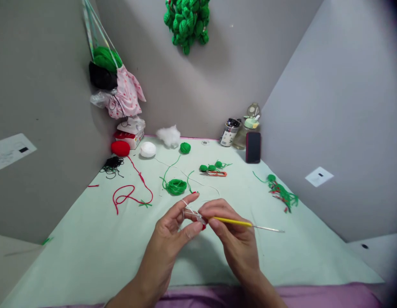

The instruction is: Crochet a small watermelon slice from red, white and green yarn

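Near the middle of the table, my left hand (pixel 169 235) pinches a small white and red crochet piece (pixel 202 221) between thumb and fingers. White yarn (pixel 189 208) runs over its raised index finger. My right hand (pixel 238 239) is closed on a crochet hook (pixel 233 221) with a yellow handle. One metal end of the hook points right; its other end is at the crochet piece, mostly hidden by my fingers. A green yarn end and a bit of red show just beyond my left index finger.
Behind my hands lie a green yarn coil (pixel 175 187), a green ball (pixel 185 148), a white ball (pixel 148 149), a red ball (pixel 120 148) and orange thread snips (pixel 217 174). Yarn scraps (pixel 283 194) and a phone (pixel 253 147) are right. Walls enclose the table.
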Available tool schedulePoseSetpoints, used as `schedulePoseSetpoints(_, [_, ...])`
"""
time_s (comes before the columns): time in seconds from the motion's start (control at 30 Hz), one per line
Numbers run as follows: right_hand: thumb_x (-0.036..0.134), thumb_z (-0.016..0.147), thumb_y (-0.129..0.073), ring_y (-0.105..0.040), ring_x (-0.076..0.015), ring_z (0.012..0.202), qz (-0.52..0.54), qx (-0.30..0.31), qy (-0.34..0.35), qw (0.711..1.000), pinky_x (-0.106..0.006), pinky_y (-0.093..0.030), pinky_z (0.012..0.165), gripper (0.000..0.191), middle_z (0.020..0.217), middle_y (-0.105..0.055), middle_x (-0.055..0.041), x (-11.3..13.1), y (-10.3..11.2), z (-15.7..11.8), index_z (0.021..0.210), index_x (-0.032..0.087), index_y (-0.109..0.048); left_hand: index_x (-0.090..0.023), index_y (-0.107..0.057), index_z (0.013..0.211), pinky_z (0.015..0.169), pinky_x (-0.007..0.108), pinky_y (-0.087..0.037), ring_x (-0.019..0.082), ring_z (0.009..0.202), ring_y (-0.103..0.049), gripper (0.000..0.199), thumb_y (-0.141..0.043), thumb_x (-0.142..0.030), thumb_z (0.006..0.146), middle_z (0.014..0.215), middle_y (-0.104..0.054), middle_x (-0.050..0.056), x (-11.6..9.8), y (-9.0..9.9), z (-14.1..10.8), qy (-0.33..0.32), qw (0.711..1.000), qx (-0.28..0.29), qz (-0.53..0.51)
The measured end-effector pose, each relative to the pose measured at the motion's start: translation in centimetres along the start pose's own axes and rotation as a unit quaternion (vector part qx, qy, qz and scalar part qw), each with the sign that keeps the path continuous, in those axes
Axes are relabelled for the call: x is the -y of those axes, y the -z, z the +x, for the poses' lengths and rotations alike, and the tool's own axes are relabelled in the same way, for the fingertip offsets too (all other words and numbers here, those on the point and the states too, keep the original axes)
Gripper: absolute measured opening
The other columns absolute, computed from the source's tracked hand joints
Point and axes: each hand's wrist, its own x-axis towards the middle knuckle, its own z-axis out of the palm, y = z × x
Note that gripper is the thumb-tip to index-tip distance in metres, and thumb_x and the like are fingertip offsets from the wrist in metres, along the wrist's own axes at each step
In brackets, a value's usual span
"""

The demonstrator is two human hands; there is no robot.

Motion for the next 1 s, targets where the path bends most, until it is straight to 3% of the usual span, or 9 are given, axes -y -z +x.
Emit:
schedulePoseSetpoints(0.1, [0.027,0.100,-0.074,-0.075,-0.0223,0.094,-0.003,0.009,0.002,1.000,-0.035,-0.062,0.081,0.014,0.097,-0.083,-0.0063,0.0,0.0,0.1,0.103,0.030,-0.087,-0.032,-0.079,0.131,0.076,0.028,-0.049,0.018,0.084,-0.062,0.058,-0.096,-0.037,0.076,0.085,-0.069,0.000,-0.1,0.2,0.2,-0.007,1.000,0.010,0.021])
schedulePoseSetpoints(0.2, [0.032,0.102,-0.072,-0.072,-0.0174,0.081,0.044,-0.020,-0.042,0.998,-0.030,-0.060,0.076,0.013,0.092,-0.081,-0.0036,-0.5,0.3,0.1,0.101,0.029,-0.085,-0.031,-0.077,0.135,0.060,0.023,-0.040,0.015,0.075,-0.054,0.059,-0.094,-0.038,0.079,0.084,-0.066,0.000,-0.1,0.4,0.4,-0.007,1.000,0.012,0.019])
schedulePoseSetpoints(0.3, [0.037,0.102,-0.071,-0.071,-0.0151,0.074,0.093,-0.034,-0.090,0.991,-0.028,-0.060,0.072,0.017,0.089,-0.079,-0.0031,-0.9,0.5,0.1,0.100,0.025,-0.083,-0.032,-0.079,0.131,0.058,0.022,-0.039,0.013,0.072,-0.048,0.051,-0.091,-0.038,0.082,0.084,-0.063,0.000,0.0,0.4,0.3,-0.011,1.000,0.016,0.011])
schedulePoseSetpoints(0.43, [0.039,0.105,-0.066,-0.073,-0.0159,0.071,0.098,-0.029,-0.088,0.991,-0.030,-0.062,0.072,0.024,0.089,-0.080,-0.0054,-0.5,0.6,0.2,0.096,0.021,-0.079,-0.032,-0.083,0.124,0.059,0.021,-0.039,0.010,0.067,-0.042,0.042,-0.090,-0.036,0.083,0.089,-0.062,-0.001,-0.2,0.3,0.0,-0.014,1.000,0.006,0.011])
schedulePoseSetpoints(0.57, [0.033,0.110,-0.057,-0.075,-0.0171,0.075,0.004,-0.009,-0.033,0.999,-0.032,-0.063,0.075,0.024,0.094,-0.080,-0.0062,0.4,0.8,-0.3,0.102,0.021,-0.077,-0.033,-0.083,0.123,0.057,0.022,-0.039,0.009,0.065,-0.044,0.041,-0.091,-0.034,0.082,0.090,-0.062,-0.001,-0.3,0.4,0.0,-0.030,0.999,-0.002,0.017])
schedulePoseSetpoints(0.67, [0.021,0.111,-0.050,-0.076,-0.0186,0.085,-0.099,0.018,0.055,0.993,-0.034,-0.063,0.079,0.025,0.101,-0.080,-0.0068,0.7,0.9,-0.8,0.113,0.024,-0.074,-0.032,-0.084,0.121,0.066,0.024,-0.045,0.012,0.071,-0.052,0.040,-0.091,-0.033,0.082,0.088,-0.065,0.000,-0.2,0.4,0.1,-0.050,0.998,-0.025,0.030])
schedulePoseSetpoints(0.83, [0.010,0.105,-0.053,-0.079,-0.0234,0.096,-0.269,0.069,0.222,0.935,-0.037,-0.066,0.080,0.033,0.105,-0.081,-0.0108,0.3,0.6,-1.2,0.130,0.024,-0.070,-0.030,-0.085,0.117,0.086,0.028,-0.048,0.019,0.088,-0.060,0.036,-0.091,-0.030,0.081,0.086,-0.069,0.000,0.4,0.3,0.2,-0.087,0.994,-0.044,0.052])
schedulePoseSetpoints(0.93, [0.008,0.102,-0.059,-0.078,-0.0248,0.102,-0.358,0.070,0.262,0.893,-0.039,-0.066,0.085,0.039,0.112,-0.080,-0.0112,0.0,0.4,-1.4,0.133,0.027,-0.073,-0.029,-0.082,0.125,0.081,0.027,-0.048,0.016,0.083,-0.058,0.046,-0.093,-0.030,0.080,0.088,-0.069,-0.001,0.4,0.4,0.3,-0.041,0.999,-0.013,-0.014])
schedulePoseSetpoints(1.0, [0.009,0.102,-0.060,-0.077,-0.0242,0.104,-0.335,0.047,0.222,0.915,-0.039,-0.066,0.086,0.038,0.113,-0.079,-0.0090,0.0,0.4,-1.3,0.129,0.031,-0.076,-0.025,-0.079,0.130,0.080,0.026,-0.048,0.014,0.077,-0.057,0.054,-0.094,-0.029,0.079,0.083,-0.067,-0.001,0.2,0.5,0.6,0.032,0.996,0.016,-0.083])
